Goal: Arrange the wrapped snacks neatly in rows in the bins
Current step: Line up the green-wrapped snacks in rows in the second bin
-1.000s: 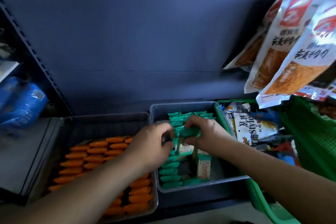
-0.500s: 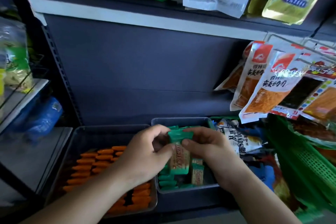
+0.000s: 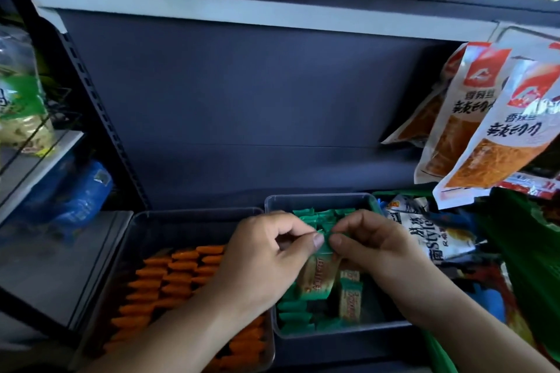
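A second back both hands were down inside the clear bin [image 3: 318, 200], fingers working among the green packs near its middle. Since then they have come up above it with one green-ended snack [image 3: 316, 277] between them. Half a second ago that snack hung straight, its green top seal poking out above the thumbs. Now the left hand [image 3: 260, 263] and right hand [image 3: 372, 248] have closed their grip right over the seal, thumb tips nearly meeting, and the snack slants, its lower end swung toward the bin's left wall.
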Demonstrator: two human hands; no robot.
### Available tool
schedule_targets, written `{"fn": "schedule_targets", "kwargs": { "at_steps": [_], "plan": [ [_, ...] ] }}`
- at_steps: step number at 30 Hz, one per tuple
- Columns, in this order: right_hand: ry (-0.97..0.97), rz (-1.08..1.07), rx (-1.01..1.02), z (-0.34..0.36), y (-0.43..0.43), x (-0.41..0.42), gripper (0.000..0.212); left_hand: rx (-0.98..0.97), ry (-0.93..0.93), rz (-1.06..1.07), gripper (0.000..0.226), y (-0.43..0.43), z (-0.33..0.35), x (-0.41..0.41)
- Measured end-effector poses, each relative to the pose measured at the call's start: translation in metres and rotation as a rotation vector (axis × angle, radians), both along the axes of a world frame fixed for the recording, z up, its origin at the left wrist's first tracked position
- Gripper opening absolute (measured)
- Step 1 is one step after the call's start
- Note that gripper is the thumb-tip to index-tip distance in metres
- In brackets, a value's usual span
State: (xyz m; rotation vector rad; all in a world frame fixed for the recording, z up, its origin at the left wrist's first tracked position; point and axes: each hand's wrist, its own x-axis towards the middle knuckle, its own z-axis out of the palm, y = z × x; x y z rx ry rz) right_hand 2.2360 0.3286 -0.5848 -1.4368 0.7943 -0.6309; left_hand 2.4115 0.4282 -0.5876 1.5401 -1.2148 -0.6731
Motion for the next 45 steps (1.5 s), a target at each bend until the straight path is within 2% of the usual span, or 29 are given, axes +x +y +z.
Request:
{"fn": "schedule_targets", "kwargs": {
  "at_steps": [2, 4, 8, 10, 12, 14, 16, 19, 24, 28, 31, 34, 37, 40, 42, 45],
  "plan": [
    [0.043, -0.054, -0.112, -0.006, -0.006, 0.002, 0.013, 0.063, 0.023, -0.032, 0.008, -0.004, -0.002, -0.001],
    [0.055, -0.134, -0.191, -0.008, -0.011, 0.004, 0.013, 0.184, 0.047, -0.104, 0.024, -0.006, -0.004, -0.003],
    [-0.058, -0.243, -0.080, -0.005, -0.016, 0.001, 0.013, 0.282, 0.022, -0.203, 0.021, -0.008, -0.009, -0.009],
    [-0.095, -0.201, 0.001, 0.000, -0.016, -0.001, 0.007, 0.264, 0.045, -0.177, 0.019, -0.008, -0.011, -0.011],
    [-0.105, -0.112, 0.071, 0.002, -0.014, -0.005, 0.023, 0.225, 0.078, -0.159, 0.021, -0.008, -0.014, -0.013],
    [-0.103, -0.069, 0.060, 0.003, -0.012, -0.007, 0.029, 0.206, 0.080, -0.158, 0.023, -0.007, -0.012, -0.015],
    [-0.106, -0.104, 0.009, 0.002, -0.011, -0.009, 0.023, 0.205, 0.056, -0.151, 0.021, -0.006, -0.014, -0.016],
    [-0.079, -0.178, -0.040, -0.002, -0.010, -0.011, 0.026, 0.221, -0.027, -0.089, 0.020, -0.005, -0.021, -0.016],
    [0.013, -0.254, -0.102, -0.006, 0.000, -0.003, 0.027, 0.070, -0.283, 0.000, 0.043, 0.000, -0.020, -0.024],
    [0.008, -0.122, -0.122, -0.005, 0.010, 0.003, 0.026, 0.065, -0.377, 0.009, 0.043, 0.002, -0.015, -0.027],
    [-0.060, -0.046, -0.017, -0.001, 0.006, -0.001, 0.028, 0.115, -0.181, 0.004, 0.034, -0.003, -0.014, -0.019],
    [-0.032, -0.099, -0.060, -0.006, -0.001, -0.002, 0.034, 0.171, 0.051, -0.103, 0.018, -0.005, -0.012, -0.016],
    [-0.032, -0.041, -0.077, -0.011, -0.003, -0.002, 0.025, 0.160, 0.080, -0.129, 0.014, -0.005, -0.012, -0.015],
    [-0.016, -0.007, -0.143, -0.009, -0.003, -0.003, 0.019, 0.075, 0.127, -0.054, 0.012, -0.006, -0.007, -0.014],
    [0.057, 0.055, -0.200, -0.010, -0.002, -0.004, 0.021, 0.054, 0.146, -0.020, 0.018, -0.007, -0.005, -0.012],
    [0.072, 0.086, -0.167, -0.013, -0.002, -0.006, 0.024, 0.095, 0.164, -0.014, 0.032, -0.007, -0.005, -0.009]
  ]
}}
